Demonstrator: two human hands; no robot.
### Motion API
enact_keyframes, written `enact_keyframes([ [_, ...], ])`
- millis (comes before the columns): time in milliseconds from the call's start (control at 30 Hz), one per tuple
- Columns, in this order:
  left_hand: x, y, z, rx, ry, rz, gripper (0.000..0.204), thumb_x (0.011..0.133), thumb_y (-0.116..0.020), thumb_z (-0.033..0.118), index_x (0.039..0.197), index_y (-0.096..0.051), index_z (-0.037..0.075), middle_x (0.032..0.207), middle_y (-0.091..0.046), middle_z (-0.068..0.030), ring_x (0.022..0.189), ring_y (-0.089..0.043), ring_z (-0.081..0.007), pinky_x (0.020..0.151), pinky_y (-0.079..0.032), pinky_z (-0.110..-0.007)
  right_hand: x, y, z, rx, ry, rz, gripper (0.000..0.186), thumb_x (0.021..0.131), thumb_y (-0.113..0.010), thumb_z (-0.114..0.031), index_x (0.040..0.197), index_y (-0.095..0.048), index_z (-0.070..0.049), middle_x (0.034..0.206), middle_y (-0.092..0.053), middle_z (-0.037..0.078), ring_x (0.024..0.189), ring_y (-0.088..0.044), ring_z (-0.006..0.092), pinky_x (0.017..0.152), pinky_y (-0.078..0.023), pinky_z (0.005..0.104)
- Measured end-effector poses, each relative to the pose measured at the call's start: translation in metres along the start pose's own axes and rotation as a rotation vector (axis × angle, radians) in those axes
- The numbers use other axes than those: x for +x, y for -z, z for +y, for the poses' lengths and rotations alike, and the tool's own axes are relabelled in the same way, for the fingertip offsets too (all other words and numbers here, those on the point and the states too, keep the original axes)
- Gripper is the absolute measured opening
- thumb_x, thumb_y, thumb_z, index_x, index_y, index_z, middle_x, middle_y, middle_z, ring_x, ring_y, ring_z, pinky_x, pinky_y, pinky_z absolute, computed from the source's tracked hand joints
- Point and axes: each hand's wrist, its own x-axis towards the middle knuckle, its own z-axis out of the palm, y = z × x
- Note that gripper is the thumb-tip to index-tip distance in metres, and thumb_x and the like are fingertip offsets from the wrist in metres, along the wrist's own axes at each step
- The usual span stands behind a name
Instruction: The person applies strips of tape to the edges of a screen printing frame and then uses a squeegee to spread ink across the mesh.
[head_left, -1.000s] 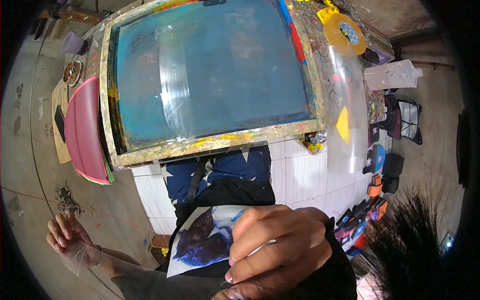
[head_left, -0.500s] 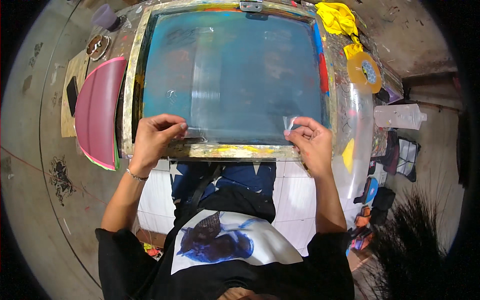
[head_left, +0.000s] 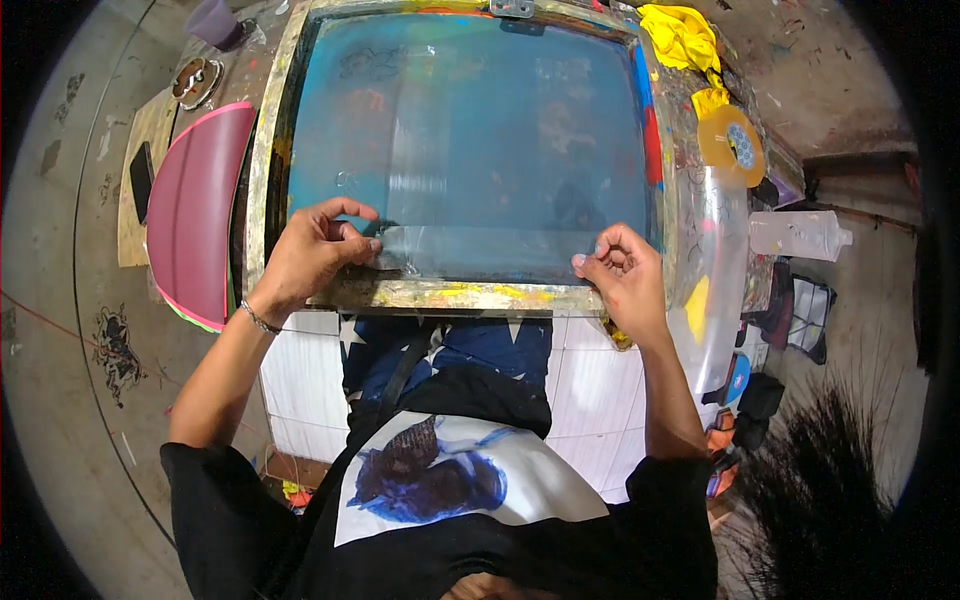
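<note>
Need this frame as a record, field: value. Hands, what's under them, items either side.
Left hand: thumb and index finger apart, at left end of clear strip
Right hand: fingers curled, near strip's right end; grip unclear
Strip position: across lower part of blue-grey screen
Frame: paint-stained, around screen
Left side: pink curved sheet, purple cup
Right side: amber tape roll, yellow cloth, translucent bottle

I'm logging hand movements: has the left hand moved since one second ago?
Yes. Against the wooden frame, the left hand has moved forward and rightward, from outside the frame's near-left corner to over that corner.
</note>
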Motion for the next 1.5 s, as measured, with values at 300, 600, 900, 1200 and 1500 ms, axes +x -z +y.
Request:
enact_keyframes([
  [300, 0.005, -0.001, -0.003, 0.312, -0.071, -0.142, 0.012, 0.093, -0.063, 0.002, 0.096, -0.074, -0.001, 0.078, -0.067, 0.0006, 0.075, -0.058, -0.0058, 0.071, -0.049, -0.023, 0.01, 0.002, -0.013, -0.46, -0.089, -0.231, 0.012, 0.086, -0.071, -0.006, 0.096, -0.073, 0.0, 0.069, -0.065, 0.005, 0.059, -0.053, 0.0069, 0.055, -0.042, 0.0272],
  [600, 0.01, -0.005, 0.002, 0.377, 0.033, -0.291, 0.014, 0.092, -0.064, 0.003, 0.1, -0.075, -0.002, 0.088, -0.073, -0.0036, 0.081, -0.063, -0.0089, 0.077, -0.052, -0.027, 0.022, 0.005, -0.01, -0.6, -0.04, -0.385, 0.013, 0.084, -0.069, -0.008, 0.092, -0.075, -0.001, 0.073, -0.069, 0.013, 0.061, -0.061, 0.0159, 0.06, -0.046, 0.0317],
  [900, 0.013, -0.007, 0.002, 0.531, -0.069, -0.319, 0.018, 0.09, -0.064, 0.002, 0.104, -0.075, -0.002, 0.099, -0.076, -0.0105, 0.089, -0.07, -0.0166, 0.086, -0.055, -0.031, 0.032, 0.003, -0.023, -0.77, -0.024, -0.565, 0.019, 0.085, -0.064, -0.016, 0.091, -0.078, -0.004, 0.085, -0.071, 0.017, 0.083, -0.066, 0.0318, 0.078, -0.051, 0.0409],
  [1200, 0.009, -0.01, 0.04, 0.918, -0.341, -0.273, 0.026, 0.082, -0.063, -0.002, 0.105, -0.074, 0.003, 0.094, -0.069, -0.0159, 0.085, -0.068, -0.0345, 0.076, -0.054, -0.041, 0.04, 0.01, -0.035, -0.883, 0.109, -0.522, 0.019, 0.084, -0.064, -0.015, 0.091, -0.077, -0.003, 0.088, -0.071, 0.019, 0.086, -0.067, 0.0361, 0.081, -0.051, 0.0445],
  [1500, 0.036, -0.052, 0.027, 0.786, -0.527, -0.583, 0.025, 0.083, -0.06, -0.002, 0.105, -0.071, -0.002, 0.1, -0.068, -0.0173, 0.084, -0.068, -0.0354, 0.075, -0.054, -0.042, 0.053, -0.002, -0.013, -0.905, 0.181, -0.604, 0.017, 0.083, -0.067, -0.008, 0.094, -0.076, 0.001, 0.089, -0.072, 0.019, 0.085, -0.068, 0.0361, 0.078, -0.052, 0.0424],
])
